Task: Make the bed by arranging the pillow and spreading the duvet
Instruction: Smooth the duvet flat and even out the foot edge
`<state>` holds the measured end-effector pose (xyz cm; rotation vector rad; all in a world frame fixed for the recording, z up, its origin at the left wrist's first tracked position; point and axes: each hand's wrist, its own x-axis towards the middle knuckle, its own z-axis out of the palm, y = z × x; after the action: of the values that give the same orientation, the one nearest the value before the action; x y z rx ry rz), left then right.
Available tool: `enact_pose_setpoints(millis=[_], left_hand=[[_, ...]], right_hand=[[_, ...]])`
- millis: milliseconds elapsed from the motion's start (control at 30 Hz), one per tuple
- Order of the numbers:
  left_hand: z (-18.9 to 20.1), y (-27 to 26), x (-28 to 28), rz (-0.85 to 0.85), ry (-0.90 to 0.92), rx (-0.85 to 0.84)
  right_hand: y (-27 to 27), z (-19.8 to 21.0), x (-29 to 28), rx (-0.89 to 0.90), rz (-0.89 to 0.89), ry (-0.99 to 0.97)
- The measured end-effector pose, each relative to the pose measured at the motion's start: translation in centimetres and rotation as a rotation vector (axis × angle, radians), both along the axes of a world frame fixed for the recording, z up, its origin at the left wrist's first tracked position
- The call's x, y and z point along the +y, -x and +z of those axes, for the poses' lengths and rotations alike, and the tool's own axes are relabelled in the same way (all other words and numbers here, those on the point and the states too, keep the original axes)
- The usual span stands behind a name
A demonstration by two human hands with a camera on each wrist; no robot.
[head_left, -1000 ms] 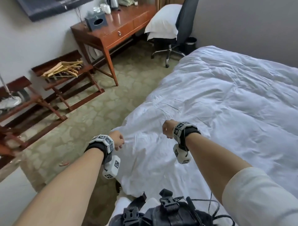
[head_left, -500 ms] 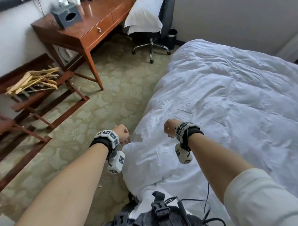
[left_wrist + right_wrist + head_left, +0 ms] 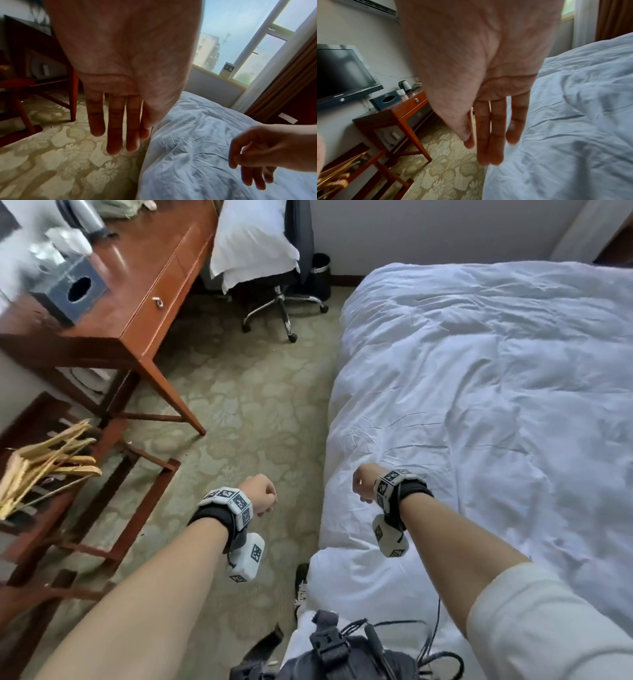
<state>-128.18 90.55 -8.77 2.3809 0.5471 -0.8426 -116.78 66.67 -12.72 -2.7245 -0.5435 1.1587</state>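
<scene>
The white duvet [image 3: 479,405] lies spread and wrinkled over the bed on the right, its near left corner hanging toward the carpet. A white pillow [image 3: 250,237] sits on the office chair at the back. My left hand [image 3: 260,498] hangs over the carpet just left of the duvet's edge, its fingers [image 3: 116,121] straight and holding nothing. My right hand [image 3: 363,484] hovers above the duvet's left edge, its fingers [image 3: 493,128] straight down and empty too. Neither hand touches the duvet [image 3: 197,148].
A wooden desk [image 3: 137,285] with a tissue box [image 3: 68,289] stands at left. A luggage rack holds wooden hangers [image 3: 44,463]. The office chair [image 3: 284,302] and a black bin [image 3: 320,275] stand behind. Patterned carpet [image 3: 239,405] separates desk and bed.
The view has swung right and down toward the bed's side. My left hand has come off the duvet's corner and is now over the carpet. My right hand stays above the edge.
</scene>
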Motion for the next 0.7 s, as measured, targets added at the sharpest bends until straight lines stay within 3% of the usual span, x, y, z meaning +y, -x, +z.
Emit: enact_pose_setpoints(millis=[267,500,700], left_hand=[[-0.8,-8.5,9.0,-0.245,-0.119,0.039],[-3.5,-13.2,2.9,-0.699,-0.081,-0.042],[-8.3,-9.9,-2.5,-1.115,0.091,-0.107]], right_hand=[[-1.9,-2.1,5.1,0.065,-0.205,-0.098],[4.1,-3.9,1.1,0.090,-0.593,-0.032],[15.7,-4.6,1.5,0.065,-1.014,0.072]])
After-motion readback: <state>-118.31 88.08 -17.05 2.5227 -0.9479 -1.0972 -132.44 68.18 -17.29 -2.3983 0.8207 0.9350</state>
